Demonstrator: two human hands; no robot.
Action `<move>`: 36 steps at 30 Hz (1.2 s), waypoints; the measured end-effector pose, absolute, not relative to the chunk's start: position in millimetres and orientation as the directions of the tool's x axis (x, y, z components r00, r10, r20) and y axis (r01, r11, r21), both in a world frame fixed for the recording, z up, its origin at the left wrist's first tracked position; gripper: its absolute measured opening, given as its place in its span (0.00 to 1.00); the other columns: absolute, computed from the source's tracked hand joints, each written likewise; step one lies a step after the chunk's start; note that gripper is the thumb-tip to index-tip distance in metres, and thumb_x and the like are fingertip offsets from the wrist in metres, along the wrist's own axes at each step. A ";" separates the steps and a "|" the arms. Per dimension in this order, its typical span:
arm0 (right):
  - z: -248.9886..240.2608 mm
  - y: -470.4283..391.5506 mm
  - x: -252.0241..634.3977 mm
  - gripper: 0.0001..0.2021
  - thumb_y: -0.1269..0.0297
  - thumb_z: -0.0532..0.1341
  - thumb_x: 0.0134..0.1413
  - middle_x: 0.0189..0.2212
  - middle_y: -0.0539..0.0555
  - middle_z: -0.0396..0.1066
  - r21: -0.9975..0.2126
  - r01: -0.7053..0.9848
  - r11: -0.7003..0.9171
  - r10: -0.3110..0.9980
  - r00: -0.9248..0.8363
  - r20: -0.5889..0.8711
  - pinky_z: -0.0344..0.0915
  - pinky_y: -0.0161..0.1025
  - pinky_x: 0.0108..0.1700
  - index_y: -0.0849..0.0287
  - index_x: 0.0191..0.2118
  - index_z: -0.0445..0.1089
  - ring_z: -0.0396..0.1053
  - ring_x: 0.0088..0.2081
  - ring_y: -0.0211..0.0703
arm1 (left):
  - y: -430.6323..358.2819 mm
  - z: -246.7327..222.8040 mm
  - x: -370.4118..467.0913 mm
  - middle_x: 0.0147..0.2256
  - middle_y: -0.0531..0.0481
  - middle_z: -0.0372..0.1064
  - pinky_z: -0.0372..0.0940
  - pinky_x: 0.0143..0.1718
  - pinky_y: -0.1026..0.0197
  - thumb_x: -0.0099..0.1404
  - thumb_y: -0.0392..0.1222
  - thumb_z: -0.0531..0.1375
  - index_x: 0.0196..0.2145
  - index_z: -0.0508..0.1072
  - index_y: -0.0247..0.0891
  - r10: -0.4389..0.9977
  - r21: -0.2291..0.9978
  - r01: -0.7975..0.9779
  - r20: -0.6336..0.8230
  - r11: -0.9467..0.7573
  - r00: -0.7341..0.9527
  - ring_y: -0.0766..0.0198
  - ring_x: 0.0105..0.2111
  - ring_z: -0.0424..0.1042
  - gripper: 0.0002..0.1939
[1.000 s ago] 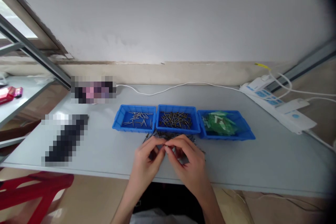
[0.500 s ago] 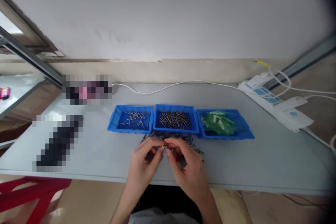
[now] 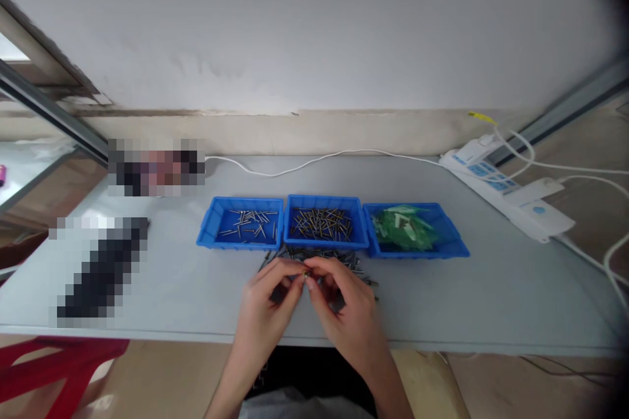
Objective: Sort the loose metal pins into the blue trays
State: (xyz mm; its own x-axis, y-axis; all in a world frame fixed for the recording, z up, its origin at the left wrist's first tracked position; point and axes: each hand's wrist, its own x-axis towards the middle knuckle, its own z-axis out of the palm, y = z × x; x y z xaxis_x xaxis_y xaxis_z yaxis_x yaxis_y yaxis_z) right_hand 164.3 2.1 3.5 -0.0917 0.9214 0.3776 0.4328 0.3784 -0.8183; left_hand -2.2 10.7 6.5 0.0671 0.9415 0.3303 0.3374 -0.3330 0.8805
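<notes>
Comparing with half a second ago, we see the thumb tips of the left hand [image 3: 268, 294] and the right hand [image 3: 348, 294] closer together; both hands pinch narrowly, thumb against forefinger, and have hold of the small piece [image 3: 307, 273] between them; whether it is one part or two, we cannot tell. We judge from this that the work is now a fine joint handling, both hands on the same spot; the piece is above the near edge of the loose fasteners [image 3: 351, 260], which lie on the table [image 3: 171, 268], just before the middle blue box [image 3: 327, 244]; this box also holds fasteners.
</notes>
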 end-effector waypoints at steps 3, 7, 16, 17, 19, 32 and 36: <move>4.7 2.9 164.4 0.07 0.68 0.63 0.72 0.35 0.50 0.77 -0.804 0.414 0.426 0.897 -0.079 0.435 0.71 0.34 0.32 0.53 0.50 0.76 0.71 0.27 0.36 | 10.7 6.6 -1.6 0.35 0.49 0.82 0.70 0.32 0.67 0.70 0.32 0.64 0.39 0.82 0.40 0.945 0.881 0.346 0.323 -0.321 0.054 0.64 0.31 0.78 0.07; 7.5 3.6 162.0 0.05 0.69 0.63 0.72 0.33 0.50 0.77 -0.781 0.414 0.467 0.869 -0.052 0.492 0.70 0.34 0.29 0.53 0.44 0.77 0.70 0.26 0.36 | 9.9 5.4 -1.2 0.33 0.50 0.81 0.70 0.32 0.66 0.70 0.34 0.65 0.38 0.83 0.40 0.950 0.888 0.344 0.306 -0.306 0.056 0.65 0.28 0.75 0.06; 37.4 43.2 164.3 0.07 0.63 0.62 0.74 0.36 0.53 0.79 -0.646 0.662 0.380 0.782 0.143 0.607 0.71 0.38 0.35 0.53 0.47 0.78 0.71 0.27 0.38 | 5.3 0.0 -6.9 0.33 0.49 0.82 0.68 0.30 0.65 0.78 0.48 0.60 0.47 0.81 0.40 0.985 0.959 0.257 0.148 -0.122 -0.085 0.66 0.25 0.71 0.12; 39.5 47.1 166.1 0.07 0.63 0.61 0.74 0.35 0.53 0.79 -0.605 0.714 0.352 0.776 0.139 0.615 0.70 0.38 0.36 0.54 0.48 0.78 0.72 0.29 0.40 | 5.2 0.6 -6.7 0.32 0.49 0.81 0.68 0.30 0.65 0.78 0.49 0.60 0.46 0.81 0.40 0.986 0.959 0.256 0.145 -0.120 -0.079 0.66 0.25 0.71 0.13; 39.2 48.1 169.0 0.08 0.63 0.61 0.74 0.33 0.52 0.78 -0.553 0.764 0.334 0.778 0.107 0.619 0.68 0.38 0.36 0.55 0.49 0.79 0.74 0.31 0.41 | 5.2 2.4 -5.7 0.31 0.50 0.80 0.67 0.29 0.65 0.78 0.50 0.60 0.44 0.82 0.40 0.987 0.962 0.249 0.138 -0.114 -0.078 0.65 0.25 0.72 0.14; -10.4 7.3 165.6 0.10 0.68 0.58 0.74 0.34 0.51 0.75 -0.408 0.817 0.406 0.878 -0.226 0.422 0.67 0.40 0.36 0.54 0.39 0.75 0.77 0.34 0.44 | 4.5 6.9 -3.6 0.28 0.52 0.78 0.66 0.30 0.65 0.78 0.49 0.60 0.42 0.83 0.40 0.988 0.963 0.244 0.134 -0.111 -0.079 0.65 0.26 0.73 0.14; -8.5 7.8 166.2 0.11 0.65 0.56 0.77 0.36 0.52 0.74 -0.448 0.783 0.431 0.867 -0.221 0.447 0.69 0.40 0.38 0.55 0.40 0.73 0.77 0.37 0.44 | 6.5 6.1 -1.4 0.28 0.53 0.78 0.67 0.30 0.66 0.78 0.45 0.60 0.41 0.82 0.40 0.979 0.943 0.296 0.183 -0.150 -0.086 0.66 0.26 0.74 0.12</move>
State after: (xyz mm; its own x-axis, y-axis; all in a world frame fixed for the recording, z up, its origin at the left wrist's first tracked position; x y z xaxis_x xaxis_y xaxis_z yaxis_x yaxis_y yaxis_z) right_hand 166.2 7.8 -8.5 -0.2213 0.8666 0.4472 0.7834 0.4311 -0.4477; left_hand -1.4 6.5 6.1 -0.0856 0.9794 0.1827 0.2964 -0.1500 0.9432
